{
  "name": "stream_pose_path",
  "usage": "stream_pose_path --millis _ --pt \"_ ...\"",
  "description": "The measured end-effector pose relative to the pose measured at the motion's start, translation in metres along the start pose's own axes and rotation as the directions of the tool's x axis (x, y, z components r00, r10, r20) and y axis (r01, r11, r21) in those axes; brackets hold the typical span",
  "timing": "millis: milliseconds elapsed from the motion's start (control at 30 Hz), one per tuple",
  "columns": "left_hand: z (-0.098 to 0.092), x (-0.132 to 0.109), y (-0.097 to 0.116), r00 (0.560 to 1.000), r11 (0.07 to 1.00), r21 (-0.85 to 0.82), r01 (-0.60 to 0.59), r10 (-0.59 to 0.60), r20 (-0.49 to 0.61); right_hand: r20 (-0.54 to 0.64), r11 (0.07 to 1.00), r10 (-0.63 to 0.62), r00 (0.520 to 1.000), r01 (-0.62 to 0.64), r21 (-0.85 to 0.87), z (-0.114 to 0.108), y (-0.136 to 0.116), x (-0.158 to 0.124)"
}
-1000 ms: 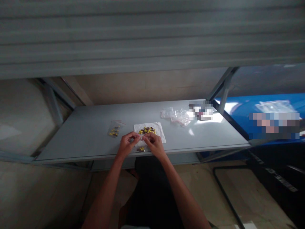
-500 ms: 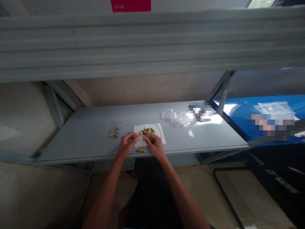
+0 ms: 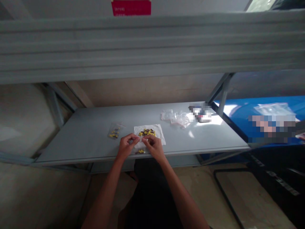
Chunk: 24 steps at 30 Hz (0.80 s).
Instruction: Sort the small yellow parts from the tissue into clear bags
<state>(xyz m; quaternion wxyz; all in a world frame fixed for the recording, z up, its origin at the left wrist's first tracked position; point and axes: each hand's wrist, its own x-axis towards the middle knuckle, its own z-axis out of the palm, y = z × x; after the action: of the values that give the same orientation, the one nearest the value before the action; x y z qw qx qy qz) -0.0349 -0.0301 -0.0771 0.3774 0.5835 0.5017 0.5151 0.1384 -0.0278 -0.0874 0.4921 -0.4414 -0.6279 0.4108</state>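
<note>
My left hand (image 3: 127,144) and my right hand (image 3: 153,145) pinch the top edge of a small clear zip bag (image 3: 140,151) between them, close to the shelf's front edge. Several yellow and dark pieces lie in the bottom of this bag; they are too small to name. Just beyond my fingers, a pile of yellow and dark pieces (image 3: 147,131) rests on a white cloth or sheet (image 3: 160,133). To the left lies another clear zip bag (image 3: 114,131) with similar pieces inside, apart from my hands.
Several clear plastic bags (image 3: 177,118) lie at the back right of the grey shelf (image 3: 83,136), beside a blurred-out object (image 3: 200,113). A thick grey shelf beam (image 3: 143,47) crosses above. On the right, a blue surface (image 3: 238,109) carries more clear bags (image 3: 274,108).
My fingertips have come closer together along the bag's top edge, the right hand shifting slightly left. The bag stays between both hands.
</note>
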Motion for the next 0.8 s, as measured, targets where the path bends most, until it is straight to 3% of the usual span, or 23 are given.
stream_pose_path --millis 133,467,800 --pt "-0.0006 -0.0003 -0.0009 1.000 1.000 -0.020 0.020 -0.021 -0.018 -0.028 1.000 0.005 1.000 -0.004 0.014 -0.0018 -0.0003 -0.0008" --pt "0.0003 -0.0008 -0.0020 0.997 1.000 -0.009 0.009 -0.009 0.074 0.003 1.000 -0.021 1.000 0.021 0.017 -0.0055 -0.0050 -0.0035" --pt "-0.0022 -0.0021 0.0064 0.997 0.999 -0.037 -0.021 0.024 0.077 0.099 0.996 -0.069 0.993 0.073 -0.042 -0.0034 -0.0047 -0.0012"
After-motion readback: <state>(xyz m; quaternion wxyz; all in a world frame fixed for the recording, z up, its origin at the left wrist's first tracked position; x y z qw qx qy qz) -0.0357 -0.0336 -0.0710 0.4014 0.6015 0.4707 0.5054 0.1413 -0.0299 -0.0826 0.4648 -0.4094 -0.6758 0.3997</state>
